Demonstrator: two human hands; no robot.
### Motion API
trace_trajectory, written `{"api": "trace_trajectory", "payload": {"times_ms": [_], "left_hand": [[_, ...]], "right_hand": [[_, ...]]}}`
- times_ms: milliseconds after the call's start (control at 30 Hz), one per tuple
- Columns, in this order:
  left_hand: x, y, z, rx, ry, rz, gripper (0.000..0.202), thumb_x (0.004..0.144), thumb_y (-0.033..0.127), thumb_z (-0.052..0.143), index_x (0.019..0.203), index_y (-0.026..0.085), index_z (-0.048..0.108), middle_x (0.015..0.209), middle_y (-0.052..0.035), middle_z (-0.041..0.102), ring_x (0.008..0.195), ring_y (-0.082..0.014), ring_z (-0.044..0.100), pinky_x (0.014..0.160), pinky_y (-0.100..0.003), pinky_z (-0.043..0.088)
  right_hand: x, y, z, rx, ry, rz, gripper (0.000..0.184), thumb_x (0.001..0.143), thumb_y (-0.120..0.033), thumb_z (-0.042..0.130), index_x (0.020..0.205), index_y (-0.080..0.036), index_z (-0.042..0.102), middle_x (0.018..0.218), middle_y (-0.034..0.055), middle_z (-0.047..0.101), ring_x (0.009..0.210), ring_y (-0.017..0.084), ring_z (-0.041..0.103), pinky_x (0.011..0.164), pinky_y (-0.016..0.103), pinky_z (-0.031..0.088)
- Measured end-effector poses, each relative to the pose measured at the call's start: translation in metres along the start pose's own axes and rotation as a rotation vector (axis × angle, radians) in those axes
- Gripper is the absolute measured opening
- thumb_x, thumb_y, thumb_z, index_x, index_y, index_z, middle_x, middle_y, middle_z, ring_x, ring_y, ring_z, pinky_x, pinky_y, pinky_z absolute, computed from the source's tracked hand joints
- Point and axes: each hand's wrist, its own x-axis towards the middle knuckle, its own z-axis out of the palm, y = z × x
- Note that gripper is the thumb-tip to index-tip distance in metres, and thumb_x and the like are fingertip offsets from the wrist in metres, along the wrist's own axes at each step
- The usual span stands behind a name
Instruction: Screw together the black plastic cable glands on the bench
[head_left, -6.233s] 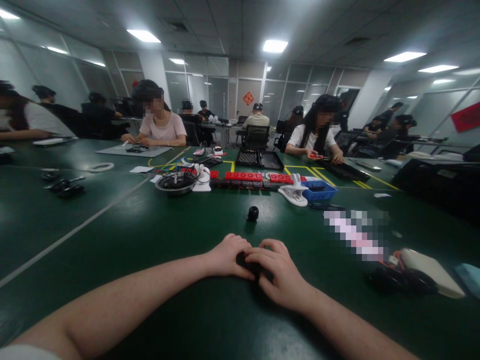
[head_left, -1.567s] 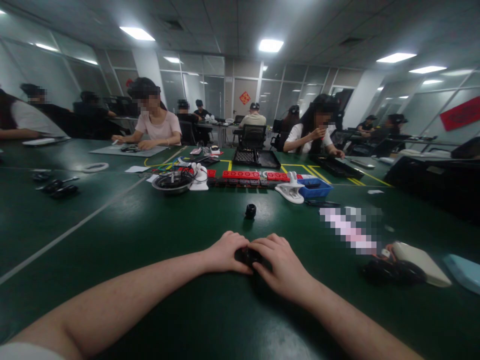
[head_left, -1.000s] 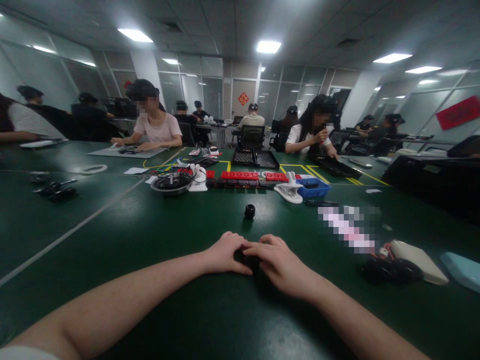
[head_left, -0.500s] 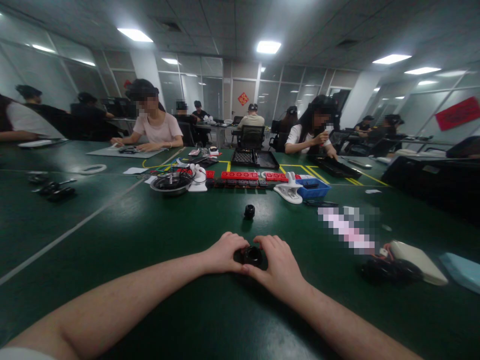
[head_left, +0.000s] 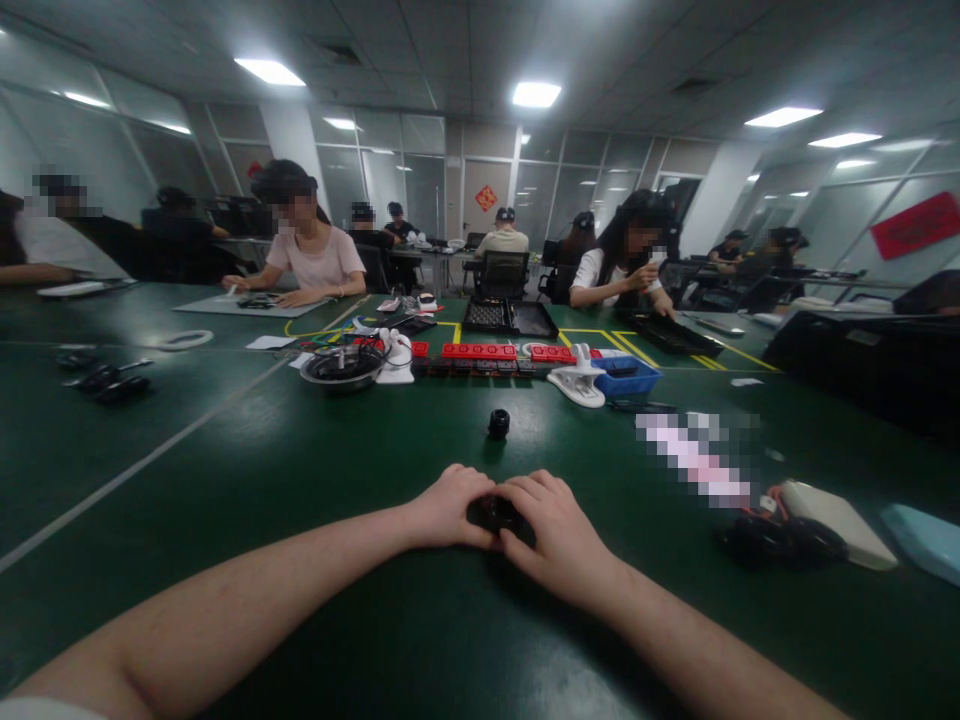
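Low over the table, a black round threaded-looking fitting with a hollow middle (head_left: pixel 501 512) is gripped between both hands. My left hand (head_left: pixel 453 506) is closed around its left side, thumb near the bottom. From the right, my right hand (head_left: pixel 559 535) curls its fingers over the top and presses its thumb to the near side, so much of the fitting is hidden. A second small black fitting (head_left: pixel 499 424), apart from both hands, stands upright on the green table (head_left: pixel 375 440) just beyond them.
Farther back lie a metal bowl of cables (head_left: pixel 341 378), red power strips (head_left: pixel 478 351), a white clamp base (head_left: pixel 579 382) and a blue bin (head_left: pixel 628 377). On the right are black headphone-like cups (head_left: pixel 817 543) and a cream box (head_left: pixel 836 525). Co-workers sit opposite.
My right hand's fingers have moved left and farther over the fitting, covering more of its opening. My left hand and the second fitting have stayed in place.
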Motion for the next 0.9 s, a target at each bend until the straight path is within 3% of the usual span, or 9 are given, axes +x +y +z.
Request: {"api": "trace_trajectory", "payload": {"times_ms": [200, 300, 400, 533, 733, 900], "left_hand": [[-0.0004, 0.0000, -0.0010, -0.004, -0.001, 0.007, 0.040, 0.065, 0.049, 0.066, 0.090, 0.020, 0.056, 0.084, 0.0002, 0.057, 0.082, -0.0198, 0.050, 0.078, -0.031, 0.033], [-0.0004, -0.0017, 0.0001, -0.010, -0.002, -0.010, 0.043, 0.064, 0.052, 0.066, 0.090, 0.019, 0.057, 0.086, -0.0008, 0.057, 0.083, -0.0201, 0.050, 0.077, -0.032, 0.034], [-0.0008, -0.0014, -0.0003, -0.037, -0.005, -0.006, 0.040, 0.064, 0.050, 0.067, 0.090, 0.021, 0.059, 0.088, -0.0003, 0.057, 0.084, -0.0201, 0.050, 0.078, -0.032, 0.033], [-0.0010, -0.0013, 0.0002, -0.050, -0.001, -0.012, 0.042, 0.064, 0.049, 0.067, 0.095, 0.024, 0.058, 0.088, 0.0008, 0.057, 0.085, -0.0199, 0.050, 0.078, -0.032, 0.033], [0.0005, -0.0046, 0.0051, -0.017, 0.017, -0.012, 0.038, 0.061, 0.050, 0.069, 0.085, 0.021, 0.059, 0.083, 0.0015, 0.056, 0.083, -0.0194, 0.051, 0.079, -0.032, 0.033], [-0.0005, -0.0033, 0.0029, -0.027, 0.001, 0.013, 0.039, 0.065, 0.047, 0.067, 0.094, 0.023, 0.058, 0.091, 0.0011, 0.058, 0.087, -0.0200, 0.051, 0.080, -0.032, 0.032]], "right_hand": [[0.0014, 0.0017, -0.0038, 0.041, -0.044, -0.073, 0.044, 0.067, -0.013, 0.052, 0.110, -0.023, 0.051, 0.109, 0.0014, 0.058, 0.098, 0.021, 0.044, 0.088, 0.039, 0.032], [0.0017, 0.0045, -0.0026, 0.029, -0.066, -0.107, 0.047, 0.064, -0.009, 0.048, 0.108, -0.024, 0.051, 0.117, 0.0008, 0.055, 0.115, 0.025, 0.035, 0.100, 0.050, 0.018], [0.0019, 0.0067, -0.0018, 0.056, -0.106, -0.140, 0.048, 0.063, -0.005, 0.043, 0.106, -0.024, 0.051, 0.123, -0.0001, 0.050, 0.125, 0.025, 0.026, 0.102, 0.056, 0.004], [0.0024, 0.0077, -0.0018, 0.103, -0.126, -0.149, 0.047, 0.060, -0.001, 0.040, 0.100, -0.023, 0.052, 0.123, 0.0020, 0.050, 0.127, 0.024, 0.025, 0.101, 0.059, 0.006], [0.0019, 0.0058, 0.0008, 0.144, -0.121, -0.166, 0.041, 0.057, -0.002, 0.039, 0.090, -0.022, 0.052, 0.122, 0.0000, 0.050, 0.127, 0.023, 0.024, 0.102, 0.056, 0.006], [-0.0015, 0.0075, 0.0026, 0.149, 0.017, -0.193, 0.045, 0.061, -0.010, 0.045, 0.104, -0.023, 0.051, 0.124, 0.0044, 0.047, 0.122, 0.025, 0.030, 0.101, 0.054, 0.013]]}}
